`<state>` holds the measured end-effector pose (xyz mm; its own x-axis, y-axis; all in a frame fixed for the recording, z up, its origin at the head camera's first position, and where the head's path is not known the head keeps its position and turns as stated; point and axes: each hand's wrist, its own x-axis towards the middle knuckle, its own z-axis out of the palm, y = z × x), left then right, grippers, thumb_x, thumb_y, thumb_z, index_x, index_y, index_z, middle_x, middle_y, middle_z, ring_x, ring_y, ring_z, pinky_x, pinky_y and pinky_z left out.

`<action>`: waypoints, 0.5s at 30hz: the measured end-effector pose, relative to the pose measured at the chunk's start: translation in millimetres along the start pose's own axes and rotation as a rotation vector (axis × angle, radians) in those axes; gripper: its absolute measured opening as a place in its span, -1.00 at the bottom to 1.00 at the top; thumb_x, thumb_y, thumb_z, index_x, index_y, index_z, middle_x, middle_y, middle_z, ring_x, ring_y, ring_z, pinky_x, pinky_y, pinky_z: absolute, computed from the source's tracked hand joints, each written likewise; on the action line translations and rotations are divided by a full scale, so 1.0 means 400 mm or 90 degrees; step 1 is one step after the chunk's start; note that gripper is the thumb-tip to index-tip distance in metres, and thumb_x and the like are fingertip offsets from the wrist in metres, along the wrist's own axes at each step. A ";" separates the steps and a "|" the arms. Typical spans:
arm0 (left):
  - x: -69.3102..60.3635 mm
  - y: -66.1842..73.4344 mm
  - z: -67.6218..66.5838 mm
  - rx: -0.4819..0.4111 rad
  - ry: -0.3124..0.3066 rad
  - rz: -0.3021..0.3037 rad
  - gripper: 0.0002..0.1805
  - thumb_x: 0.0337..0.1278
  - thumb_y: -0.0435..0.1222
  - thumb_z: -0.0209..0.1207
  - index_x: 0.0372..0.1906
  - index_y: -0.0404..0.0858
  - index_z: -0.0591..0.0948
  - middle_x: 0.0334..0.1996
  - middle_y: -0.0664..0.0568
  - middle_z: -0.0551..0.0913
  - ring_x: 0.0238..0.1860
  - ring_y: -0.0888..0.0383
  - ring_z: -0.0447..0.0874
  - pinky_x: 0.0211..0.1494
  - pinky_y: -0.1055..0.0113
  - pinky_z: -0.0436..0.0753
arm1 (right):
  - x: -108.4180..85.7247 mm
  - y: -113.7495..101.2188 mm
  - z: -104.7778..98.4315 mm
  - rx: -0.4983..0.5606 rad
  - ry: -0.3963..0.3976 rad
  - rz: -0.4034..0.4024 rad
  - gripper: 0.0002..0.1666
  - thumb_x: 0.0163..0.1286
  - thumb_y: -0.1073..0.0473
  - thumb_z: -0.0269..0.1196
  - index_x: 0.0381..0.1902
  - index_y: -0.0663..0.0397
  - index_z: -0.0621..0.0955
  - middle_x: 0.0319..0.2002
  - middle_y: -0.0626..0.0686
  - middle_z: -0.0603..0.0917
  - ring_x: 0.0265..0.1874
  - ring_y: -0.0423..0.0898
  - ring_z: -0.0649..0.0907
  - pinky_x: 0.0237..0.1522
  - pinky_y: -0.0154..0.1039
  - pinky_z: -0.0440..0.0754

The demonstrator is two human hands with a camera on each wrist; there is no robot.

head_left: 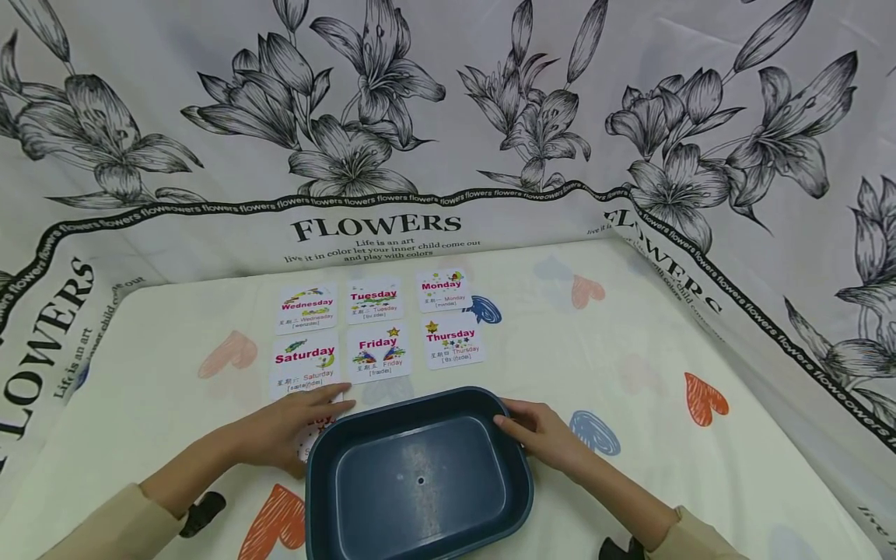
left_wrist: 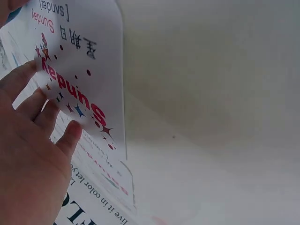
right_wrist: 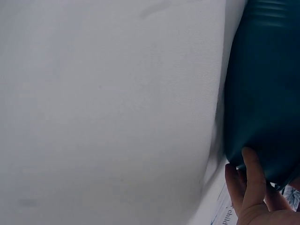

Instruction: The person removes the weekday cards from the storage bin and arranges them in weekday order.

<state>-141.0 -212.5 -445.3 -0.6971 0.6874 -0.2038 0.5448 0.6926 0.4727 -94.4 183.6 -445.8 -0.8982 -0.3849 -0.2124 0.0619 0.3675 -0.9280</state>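
A dark blue plastic tray, with nothing in it, lies at the near middle of the table. My right hand grips its far right corner, thumb over the rim and fingers outside; the right wrist view shows the fingers against the tray's outer wall. Over the Sunday card just left of the tray, my left hand is spread, its fingers at the card's edge. In the head view that hand and the tray hide much of the card.
Beyond the tray lie cards in rows: Wednesday, Tuesday, Monday, then Saturday, Friday and Thursday. A heart-patterned cloth covers the table. Flower-printed curtains hang behind and at both sides.
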 end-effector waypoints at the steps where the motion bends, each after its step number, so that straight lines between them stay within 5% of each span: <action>1: -0.001 0.000 0.000 -0.002 -0.002 0.005 0.09 -0.59 0.06 0.50 0.32 -0.05 0.34 0.40 0.00 0.14 0.31 -0.18 0.18 0.15 -0.11 0.39 | 0.000 -0.001 0.000 0.000 0.000 0.001 -0.43 0.37 0.06 0.10 0.24 0.27 0.39 0.07 0.30 0.54 -0.13 0.10 0.66 -0.38 -0.21 0.66; 9: -0.011 -0.001 -0.001 -0.057 -0.020 -0.009 0.06 -0.47 0.07 0.46 0.34 -0.09 0.31 0.41 0.04 0.12 0.38 -0.13 0.06 0.28 -0.09 0.23 | 0.002 -0.004 0.003 -0.001 0.003 0.008 -0.44 0.38 0.07 0.10 0.24 0.26 0.39 0.08 0.29 0.54 -0.12 0.10 0.65 -0.37 -0.21 0.66; 15: -0.013 -0.016 0.006 -0.102 -0.034 -0.013 0.03 -0.37 -0.01 0.45 0.37 -0.04 0.25 0.43 0.11 0.06 0.43 0.00 -0.04 0.38 0.43 -0.16 | 0.005 -0.005 0.004 -0.001 0.004 0.009 -0.43 0.38 0.06 0.09 0.24 0.27 0.38 0.08 0.30 0.54 -0.12 0.10 0.65 -0.37 -0.21 0.66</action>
<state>-139.9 -219.9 -449.4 -0.6794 0.6870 -0.2577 0.4470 0.6660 0.5972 -95.6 180.8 -444.8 -0.9000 -0.3743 -0.2234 0.0741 0.3736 -0.9246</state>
